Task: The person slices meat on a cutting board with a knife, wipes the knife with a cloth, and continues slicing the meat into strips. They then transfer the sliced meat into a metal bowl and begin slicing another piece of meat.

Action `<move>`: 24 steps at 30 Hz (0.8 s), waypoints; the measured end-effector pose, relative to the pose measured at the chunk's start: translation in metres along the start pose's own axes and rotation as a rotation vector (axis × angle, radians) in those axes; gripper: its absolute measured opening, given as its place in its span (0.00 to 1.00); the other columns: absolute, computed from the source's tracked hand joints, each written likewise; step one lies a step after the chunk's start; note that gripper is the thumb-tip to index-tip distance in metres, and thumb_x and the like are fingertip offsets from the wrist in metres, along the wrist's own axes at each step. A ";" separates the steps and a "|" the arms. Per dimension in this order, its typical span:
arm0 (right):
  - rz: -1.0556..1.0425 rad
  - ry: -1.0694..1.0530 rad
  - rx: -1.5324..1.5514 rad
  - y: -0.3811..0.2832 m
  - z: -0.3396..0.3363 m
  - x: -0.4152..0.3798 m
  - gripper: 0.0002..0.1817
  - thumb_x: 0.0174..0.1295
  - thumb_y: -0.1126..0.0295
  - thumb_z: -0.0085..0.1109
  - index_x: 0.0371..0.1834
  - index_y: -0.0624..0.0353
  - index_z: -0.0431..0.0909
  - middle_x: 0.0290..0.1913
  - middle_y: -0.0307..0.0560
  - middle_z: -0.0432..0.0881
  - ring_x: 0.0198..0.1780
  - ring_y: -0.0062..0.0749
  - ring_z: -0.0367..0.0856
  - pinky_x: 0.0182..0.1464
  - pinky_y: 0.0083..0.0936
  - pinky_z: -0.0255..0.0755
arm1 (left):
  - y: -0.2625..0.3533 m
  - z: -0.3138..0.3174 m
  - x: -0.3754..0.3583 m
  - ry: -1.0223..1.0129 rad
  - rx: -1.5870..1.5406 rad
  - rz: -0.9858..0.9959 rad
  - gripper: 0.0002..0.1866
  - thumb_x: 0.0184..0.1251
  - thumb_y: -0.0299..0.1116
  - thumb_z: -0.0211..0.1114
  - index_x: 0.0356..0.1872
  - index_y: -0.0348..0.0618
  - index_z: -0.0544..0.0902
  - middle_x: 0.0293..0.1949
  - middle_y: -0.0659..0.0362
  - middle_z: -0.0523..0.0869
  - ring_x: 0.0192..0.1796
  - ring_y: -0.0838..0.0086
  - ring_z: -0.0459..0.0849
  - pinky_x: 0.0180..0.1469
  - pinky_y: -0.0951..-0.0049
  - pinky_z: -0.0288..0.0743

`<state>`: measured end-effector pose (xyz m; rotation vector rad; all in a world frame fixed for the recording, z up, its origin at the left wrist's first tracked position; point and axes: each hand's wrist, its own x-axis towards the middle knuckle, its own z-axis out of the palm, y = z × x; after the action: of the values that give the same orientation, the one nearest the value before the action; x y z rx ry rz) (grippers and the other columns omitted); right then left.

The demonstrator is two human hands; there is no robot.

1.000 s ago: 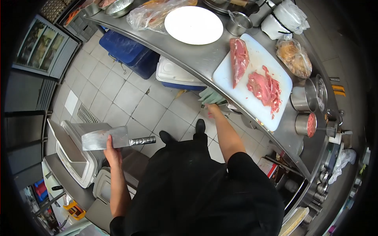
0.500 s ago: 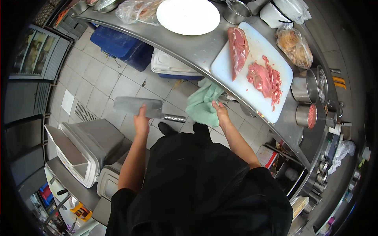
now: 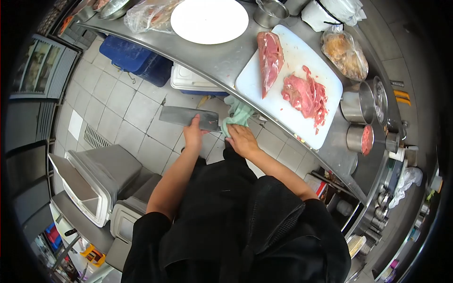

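My left hand pinches the blade of a cleaver near its handle end, the blade pointing left above the floor. Around the cleaver's handle, my right hand is closed on a light green cloth, which covers the handle and hangs up beside the table edge. Ahead on the steel table, a white cutting board carries a long piece of raw meat and a heap of sliced meat.
A white oval plate and bagged food sit on the steel table. Metal pots stand right of the board. A blue bin is below the table; a grey bin stands left of my legs.
My hands have come together. The cleaver has moved right, and the cloth, apart from it before, now wraps its handle. The view has shifted slightly.
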<state>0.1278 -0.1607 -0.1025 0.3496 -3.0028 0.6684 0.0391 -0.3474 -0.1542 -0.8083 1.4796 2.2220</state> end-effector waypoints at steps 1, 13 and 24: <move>0.106 -0.139 -0.019 0.009 0.008 0.006 0.21 0.61 0.58 0.66 0.52 0.59 0.79 0.51 0.58 0.82 0.55 0.51 0.81 0.59 0.39 0.74 | 0.001 0.006 -0.003 -0.014 -0.017 -0.027 0.15 0.73 0.37 0.63 0.53 0.37 0.78 0.45 0.53 0.86 0.39 0.64 0.89 0.32 0.63 0.86; 0.229 -0.835 0.407 0.068 -0.002 0.070 0.31 0.47 0.43 0.73 0.39 0.63 0.86 0.37 0.61 0.87 0.40 0.55 0.86 0.46 0.42 0.78 | 0.016 0.032 -0.014 -0.222 -0.153 0.054 0.19 0.71 0.37 0.65 0.58 0.38 0.77 0.52 0.54 0.85 0.50 0.66 0.87 0.39 0.63 0.85; 0.379 -0.295 0.050 0.032 0.011 0.050 0.20 0.57 0.54 0.67 0.46 0.57 0.82 0.40 0.58 0.88 0.43 0.54 0.87 0.49 0.45 0.80 | 0.021 0.069 -0.028 0.098 0.096 0.141 0.20 0.70 0.40 0.67 0.55 0.37 0.80 0.46 0.55 0.87 0.38 0.71 0.88 0.26 0.71 0.82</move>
<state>0.0721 -0.1479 -0.1213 -0.1412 -3.3774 0.7777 0.0300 -0.2912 -0.1014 -0.8164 1.7245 2.2193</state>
